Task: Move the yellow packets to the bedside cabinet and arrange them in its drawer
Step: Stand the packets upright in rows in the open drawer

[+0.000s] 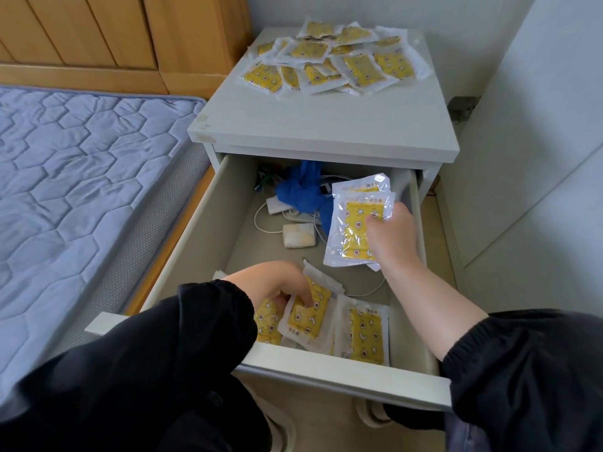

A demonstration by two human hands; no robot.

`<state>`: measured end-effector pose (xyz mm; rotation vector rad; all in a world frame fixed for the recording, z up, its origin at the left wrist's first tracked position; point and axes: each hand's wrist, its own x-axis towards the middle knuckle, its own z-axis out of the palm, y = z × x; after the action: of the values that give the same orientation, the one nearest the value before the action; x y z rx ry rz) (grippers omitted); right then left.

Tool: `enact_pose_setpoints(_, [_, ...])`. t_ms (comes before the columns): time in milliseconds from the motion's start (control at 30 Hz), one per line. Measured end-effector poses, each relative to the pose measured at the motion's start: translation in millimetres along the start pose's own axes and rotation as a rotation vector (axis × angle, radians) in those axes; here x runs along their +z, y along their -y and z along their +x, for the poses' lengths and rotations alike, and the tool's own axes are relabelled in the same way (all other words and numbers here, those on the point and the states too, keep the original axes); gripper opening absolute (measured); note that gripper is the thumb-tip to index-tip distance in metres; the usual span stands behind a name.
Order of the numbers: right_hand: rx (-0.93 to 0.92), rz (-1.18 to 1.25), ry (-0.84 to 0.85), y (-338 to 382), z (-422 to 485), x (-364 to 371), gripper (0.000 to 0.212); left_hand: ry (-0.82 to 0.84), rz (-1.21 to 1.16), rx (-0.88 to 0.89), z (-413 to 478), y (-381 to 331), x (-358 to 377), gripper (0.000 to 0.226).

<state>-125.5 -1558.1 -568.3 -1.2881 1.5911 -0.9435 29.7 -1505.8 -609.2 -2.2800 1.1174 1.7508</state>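
The white bedside cabinet (313,125) has its drawer (342,370) pulled wide out. A heap of several yellow packets (332,63) lies on the cabinet top at the back. My right hand (391,236) grips a small stack of yellow packets (354,230) over the right side of the drawer. At the drawer's front, my left hand (277,285) pinches a tilted yellow packet (306,318). Another packet (365,334) lies flat to its right, and one (267,324) lies partly under my left hand.
At the back of the drawer lie a crumpled blue cloth or glove (300,190), white cables and a white charger block (298,235). A bed with a blue quilted mattress (81,190) stands to the left. A white wall and door panel stand to the right.
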Motion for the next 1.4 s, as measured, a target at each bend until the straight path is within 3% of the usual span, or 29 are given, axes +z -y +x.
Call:
enact_pose_setpoints(133, [0.001, 0.024, 0.011, -1, 1, 0, 0.022, 0.056, -0.009, -0.007, -2, 0, 1, 0.031])
enact_pose_setpoints(300, [0.01, 0.045, 0.03, -2, 2, 1, 0.025, 0.093, 0.101, 0.002, 1, 4, 7, 0.045])
enact_pose_setpoints(467, [0.016, 0.036, 0.03, -3, 3, 1, 0.024, -0.012, 0.325, 0.114, -2, 3, 8, 0.049])
enact_pose_setpoints(633, [0.022, 0.031, 0.038, -2, 2, 1, 0.024, -0.019, 0.32, 0.062, 1, 2, 6, 0.02])
enact_pose_setpoints(733, [0.037, 0.047, 0.045, -2, 2, 0, 0.024, 0.002, 0.198, 0.024, -1, -1, 9, 0.02])
enact_pose_setpoints(867, [0.051, 0.044, 0.062, -2, 1, -1, 0.024, 0.034, 0.408, 0.029, -7, -1, 4, 0.023])
enact_pose_setpoints(967, [0.089, 0.06, 0.084, -1, 3, 0, 0.023, -0.158, 0.478, 0.123, -18, -7, -15, 0.033])
enact_pose_setpoints(1033, [0.116, 0.056, 0.111, 0, 3, 0, 0.022, -0.38, 0.184, 0.251, -24, -14, -28, 0.044])
enact_pose_setpoints(1067, [0.129, 0.047, 0.135, 1, 2, 0, 0.022, -0.4, -0.112, 0.288, -28, -18, -33, 0.046])
enact_pose_setpoints(1133, [0.157, 0.05, 0.197, 3, 0, 1, 0.024, -0.281, -0.563, 0.341, -37, -24, -34, 0.044])
enact_pose_setpoints(1267, [0.235, 0.104, 0.243, 6, -3, 1, 0.016, -0.105, -0.573, 0.476, -37, -24, -29, 0.019])
enact_pose_setpoints(1400, [0.229, 0.084, 0.36, 5, -6, -1, 0.014, -0.171, -0.49, 0.567, -32, -21, -29, 0.034])
